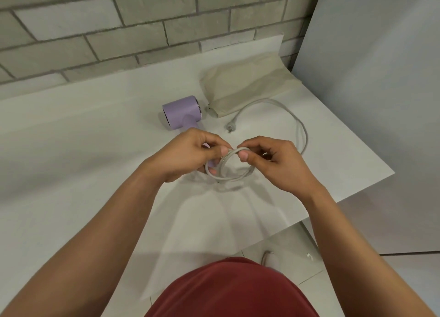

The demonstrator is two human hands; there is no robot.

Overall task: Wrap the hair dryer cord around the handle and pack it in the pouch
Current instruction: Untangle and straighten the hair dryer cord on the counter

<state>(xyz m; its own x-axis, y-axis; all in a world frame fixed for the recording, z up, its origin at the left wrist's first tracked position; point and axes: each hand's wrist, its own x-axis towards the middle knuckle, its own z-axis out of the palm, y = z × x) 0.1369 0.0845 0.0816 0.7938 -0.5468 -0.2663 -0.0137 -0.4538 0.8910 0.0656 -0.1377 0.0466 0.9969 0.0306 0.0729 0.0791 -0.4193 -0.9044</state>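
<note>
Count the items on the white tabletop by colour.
Lilac: 1, the hair dryer
Grey: 1, its cord, pinched by the left hand and the right hand
Beige: 1, the pouch
Total: 3

You face a wall (119,31) of pale grey brick with darker mortar lines, running along the far edge of a white table (71,138). On your right a plain white panel (381,102) stands upright. Light floor tiles (404,281) show past the table's near edge.
</note>
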